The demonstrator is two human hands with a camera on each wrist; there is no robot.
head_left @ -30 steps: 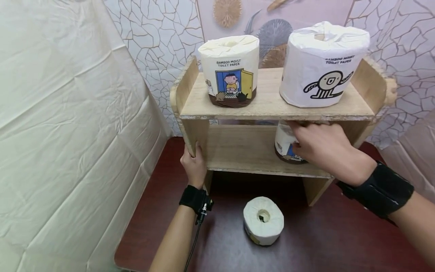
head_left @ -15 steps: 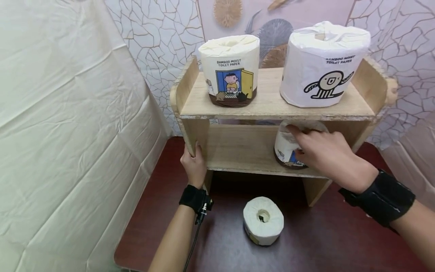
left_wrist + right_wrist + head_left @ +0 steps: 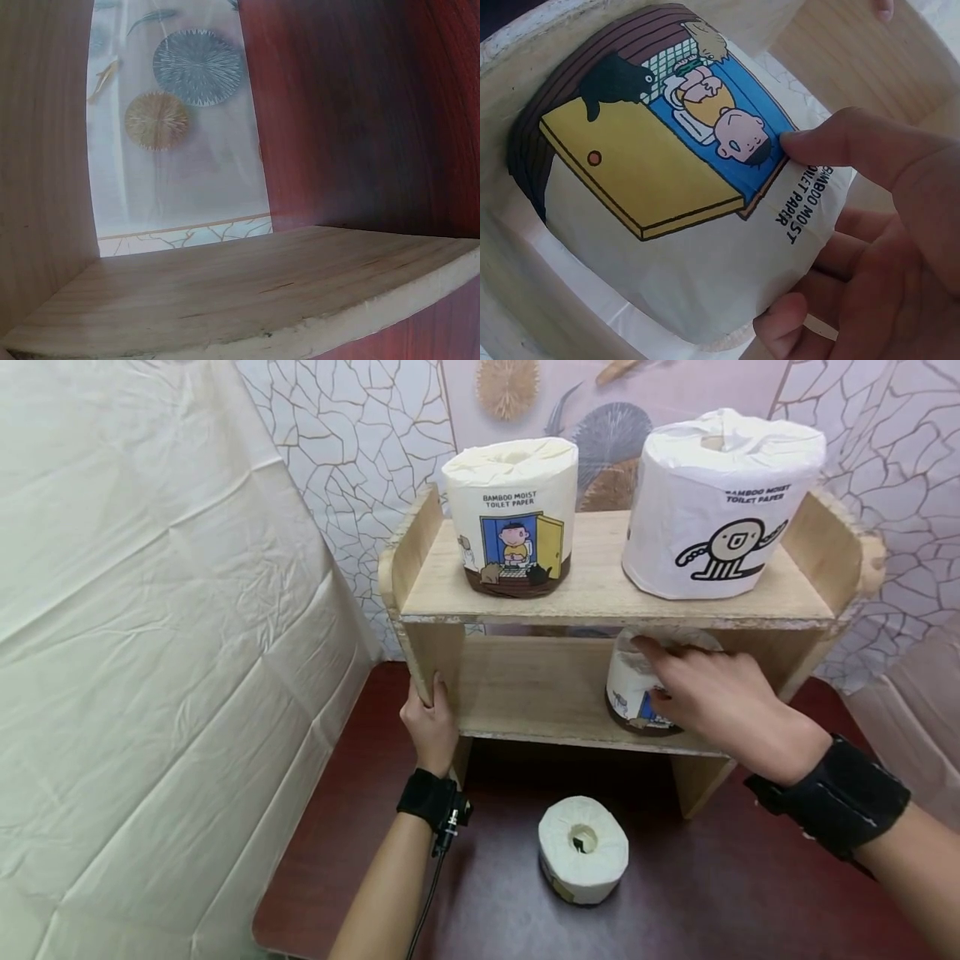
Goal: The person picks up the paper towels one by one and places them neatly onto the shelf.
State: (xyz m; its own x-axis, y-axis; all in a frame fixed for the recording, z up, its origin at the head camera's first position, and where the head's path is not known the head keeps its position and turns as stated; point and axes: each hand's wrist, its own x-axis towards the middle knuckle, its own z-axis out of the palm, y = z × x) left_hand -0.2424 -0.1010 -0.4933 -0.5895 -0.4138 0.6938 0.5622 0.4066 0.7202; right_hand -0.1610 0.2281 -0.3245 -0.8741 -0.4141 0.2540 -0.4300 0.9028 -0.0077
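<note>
A wooden shelf unit [image 3: 540, 687] stands on the dark red table. My left hand [image 3: 431, 724] grips the front edge of its left side panel; in the right wrist view a fingertip [image 3: 885, 7] shows at the top edge. On the lower shelf, at its right end, sits a wrapped toilet roll [image 3: 630, 677] with a cartoon print. My right hand [image 3: 716, 706] holds this roll, thumb [image 3: 821, 142] on the printed front and fingers at its top. In the right wrist view, the roll's base lies close to the shelf's front edge. The left wrist view shows mostly wood and table.
Two more wrapped toilet rolls stand on the top board: a cartoon one [image 3: 513, 485] on the left, a larger white one [image 3: 720, 514] on the right. Another roll [image 3: 600, 868] stands on the table [image 3: 322, 877] in front. A pale cloth [image 3: 150, 652] hangs on the left.
The held toilet roll and my right hand have come slightly forward toward the shelf's front edge, so more of the roll shows. My left hand keeps its grip on the side panel.
</note>
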